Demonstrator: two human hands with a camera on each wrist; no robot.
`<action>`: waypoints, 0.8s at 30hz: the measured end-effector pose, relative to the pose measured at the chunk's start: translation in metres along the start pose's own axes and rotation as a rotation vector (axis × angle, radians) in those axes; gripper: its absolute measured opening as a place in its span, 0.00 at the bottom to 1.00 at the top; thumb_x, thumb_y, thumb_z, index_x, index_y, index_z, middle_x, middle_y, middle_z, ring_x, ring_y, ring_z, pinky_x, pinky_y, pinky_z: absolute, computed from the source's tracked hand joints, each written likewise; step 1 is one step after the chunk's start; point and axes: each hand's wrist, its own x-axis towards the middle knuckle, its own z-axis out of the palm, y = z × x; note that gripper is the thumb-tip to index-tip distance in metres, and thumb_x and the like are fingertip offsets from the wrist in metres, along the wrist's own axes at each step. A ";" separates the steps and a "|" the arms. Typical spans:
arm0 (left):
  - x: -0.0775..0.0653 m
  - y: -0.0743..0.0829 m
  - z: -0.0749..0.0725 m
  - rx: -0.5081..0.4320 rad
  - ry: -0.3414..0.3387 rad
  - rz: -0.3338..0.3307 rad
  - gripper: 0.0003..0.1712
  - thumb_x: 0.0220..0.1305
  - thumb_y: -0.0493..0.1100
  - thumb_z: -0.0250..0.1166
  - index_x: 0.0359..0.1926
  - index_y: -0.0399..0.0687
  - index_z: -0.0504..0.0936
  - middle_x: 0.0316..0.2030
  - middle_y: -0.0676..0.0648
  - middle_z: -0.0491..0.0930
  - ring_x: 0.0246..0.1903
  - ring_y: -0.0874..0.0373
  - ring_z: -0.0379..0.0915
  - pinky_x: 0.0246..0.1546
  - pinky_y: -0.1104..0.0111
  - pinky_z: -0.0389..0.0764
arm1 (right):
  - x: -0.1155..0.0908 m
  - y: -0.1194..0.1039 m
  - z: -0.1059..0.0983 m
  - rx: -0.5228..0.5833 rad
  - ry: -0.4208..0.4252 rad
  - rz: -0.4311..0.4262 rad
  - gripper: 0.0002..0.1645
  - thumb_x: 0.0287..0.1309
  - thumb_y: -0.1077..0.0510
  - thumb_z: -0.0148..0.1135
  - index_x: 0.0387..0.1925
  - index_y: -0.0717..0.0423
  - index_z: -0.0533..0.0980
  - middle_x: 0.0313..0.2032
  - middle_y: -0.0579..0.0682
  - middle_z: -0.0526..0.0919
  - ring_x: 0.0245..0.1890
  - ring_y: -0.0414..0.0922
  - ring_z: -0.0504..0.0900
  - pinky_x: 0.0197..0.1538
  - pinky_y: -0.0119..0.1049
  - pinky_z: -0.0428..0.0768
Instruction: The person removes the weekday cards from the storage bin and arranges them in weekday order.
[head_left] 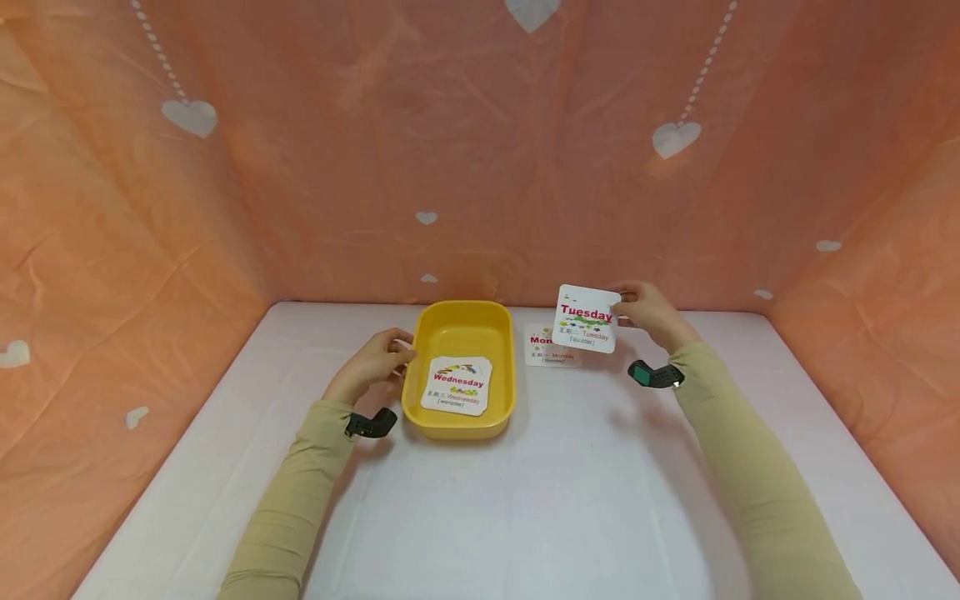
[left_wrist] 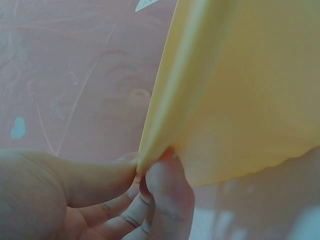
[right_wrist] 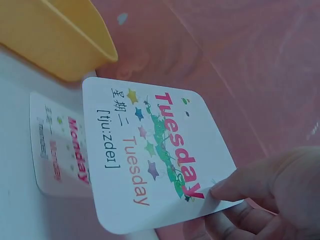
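Note:
My right hand (head_left: 651, 315) pinches a white flash card printed "Tuesday" (head_left: 585, 318) by its right edge, thumb on the printed face. The card is raised over the table and overlaps part of a "Monday" card (head_left: 551, 357) that lies flat. With thumb and finger my left hand (head_left: 372, 362) pinches the left rim of a yellow plastic tray (head_left: 465, 317); the left wrist view shows that grip on the yellow rim (left_wrist: 150, 145) up close. Inside the tray lies a "Wednesday" card (head_left: 456, 386), face up on what looks like a small stack.
A white-covered table (head_left: 510, 525) spreads out under everything. Orange cloth with white hearts (head_left: 480, 150) hangs behind the table and at both sides. Black bands (head_left: 656, 375) are worn on both wrists.

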 end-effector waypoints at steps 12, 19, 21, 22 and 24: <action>-0.001 0.000 0.000 -0.012 -0.014 0.001 0.20 0.71 0.37 0.54 0.59 0.32 0.66 0.36 0.38 0.73 0.29 0.53 0.75 0.32 0.62 0.81 | 0.000 0.028 -0.019 -0.028 0.020 0.045 0.32 0.65 0.68 0.50 0.68 0.72 0.53 0.64 0.71 0.59 0.58 0.60 0.67 0.59 0.52 0.69; -0.001 -0.002 -0.001 -0.014 -0.016 -0.004 0.19 0.71 0.37 0.54 0.59 0.32 0.66 0.36 0.38 0.74 0.29 0.53 0.75 0.35 0.59 0.81 | 0.002 0.042 -0.022 -0.057 0.030 0.058 0.32 0.65 0.68 0.51 0.66 0.73 0.54 0.63 0.71 0.60 0.56 0.58 0.66 0.57 0.48 0.71; 0.000 -0.002 0.000 -0.015 -0.013 0.000 0.20 0.70 0.36 0.54 0.59 0.32 0.66 0.36 0.39 0.74 0.29 0.53 0.75 0.35 0.59 0.81 | 0.001 0.045 -0.022 -0.066 0.036 0.054 0.32 0.66 0.67 0.51 0.66 0.74 0.53 0.61 0.72 0.62 0.54 0.57 0.68 0.55 0.45 0.73; 0.000 -0.002 0.000 -0.015 -0.009 0.000 0.20 0.70 0.36 0.55 0.59 0.32 0.66 0.35 0.39 0.74 0.29 0.53 0.75 0.34 0.59 0.81 | 0.001 0.046 -0.022 -0.068 0.039 0.051 0.32 0.66 0.67 0.51 0.66 0.75 0.53 0.61 0.72 0.62 0.54 0.57 0.68 0.54 0.44 0.73; 0.000 -0.002 0.000 -0.013 -0.007 0.003 0.20 0.70 0.36 0.55 0.59 0.32 0.66 0.35 0.39 0.74 0.29 0.53 0.75 0.34 0.60 0.81 | 0.000 0.049 -0.022 -0.072 0.042 0.050 0.32 0.66 0.67 0.50 0.66 0.76 0.53 0.60 0.72 0.64 0.53 0.56 0.69 0.54 0.43 0.73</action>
